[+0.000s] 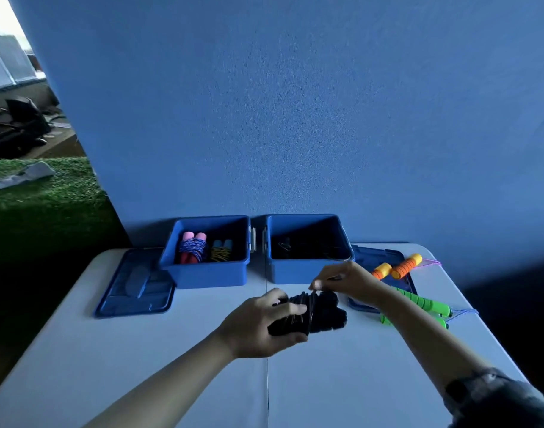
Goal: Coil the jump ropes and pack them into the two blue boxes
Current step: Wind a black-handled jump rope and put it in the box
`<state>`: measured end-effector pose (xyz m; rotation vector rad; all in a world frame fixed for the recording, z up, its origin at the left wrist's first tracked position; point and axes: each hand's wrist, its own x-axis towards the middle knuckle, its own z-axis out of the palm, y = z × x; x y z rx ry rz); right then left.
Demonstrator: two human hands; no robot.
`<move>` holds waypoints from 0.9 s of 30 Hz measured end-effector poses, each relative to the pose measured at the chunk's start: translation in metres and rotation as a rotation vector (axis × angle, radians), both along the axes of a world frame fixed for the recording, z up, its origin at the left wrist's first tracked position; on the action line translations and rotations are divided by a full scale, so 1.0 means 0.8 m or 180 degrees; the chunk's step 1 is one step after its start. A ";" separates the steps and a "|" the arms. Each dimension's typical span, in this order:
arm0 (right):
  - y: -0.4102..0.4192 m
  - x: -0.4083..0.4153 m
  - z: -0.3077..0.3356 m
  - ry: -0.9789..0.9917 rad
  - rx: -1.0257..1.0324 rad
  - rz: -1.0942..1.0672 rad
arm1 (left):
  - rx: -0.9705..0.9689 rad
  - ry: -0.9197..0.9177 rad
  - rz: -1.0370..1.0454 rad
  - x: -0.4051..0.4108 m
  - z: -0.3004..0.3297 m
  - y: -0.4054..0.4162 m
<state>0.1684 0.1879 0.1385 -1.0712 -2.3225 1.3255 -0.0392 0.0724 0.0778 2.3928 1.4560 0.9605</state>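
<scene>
On the far left, beyond the blue backdrop wall (295, 118), lies a strip of green artificial turf (42, 193) with a grey cloth (23, 176) on it. On the white folding table (110, 366), the leftmost thing is a flat blue plastic lid (134, 288), lying just beside the left blue plastic box (207, 273). That open box holds a coiled jump rope with pink foam handles (191, 247) and, to its right, a smaller coiled jump rope with blue handles and yellow cord (221, 250). Just right of it stands the right blue plastic box (307, 271), its inside dark; something thin and dark lies in it, but what it is cannot be told.

Near the middle of the table, the left hand (258, 325) grips a bundle of black foam-handled jump rope (310, 313), fingers and thumb curled round its left end. The right hand (341, 278) is above the bundle's far side, its fingertips pinching the thin cord at the top of the bundle.

Right of the hands, a second blue plastic lid (385, 257) lies partly under the right forearm. An orange and yellow handled jump rope (403, 267) rests on it, and a green handled jump rope (425, 304) lies nearer, partly on the lid and partly on the table
</scene>
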 end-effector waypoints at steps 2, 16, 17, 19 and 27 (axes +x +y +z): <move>-0.018 -0.008 0.024 0.0069 -0.0206 -0.0162 | -0.0076 -0.0405 0.0181 0.007 0.001 0.000; -0.075 -0.046 -0.062 -0.0051 -0.0813 -0.0799 | 0.0158 -0.1044 0.2038 -0.011 0.002 0.037; -0.077 -0.050 -0.068 -0.0302 -0.0479 -0.0788 | 0.0024 -0.0935 0.2142 -0.013 -0.003 0.037; -0.080 -0.049 -0.074 -0.0870 0.0403 -0.0633 | -0.0387 -0.0752 0.2460 -0.019 -0.012 0.039; -0.090 -0.039 -0.072 -0.1334 0.1344 -0.0032 | -0.1183 -0.0196 0.2734 -0.034 -0.040 0.031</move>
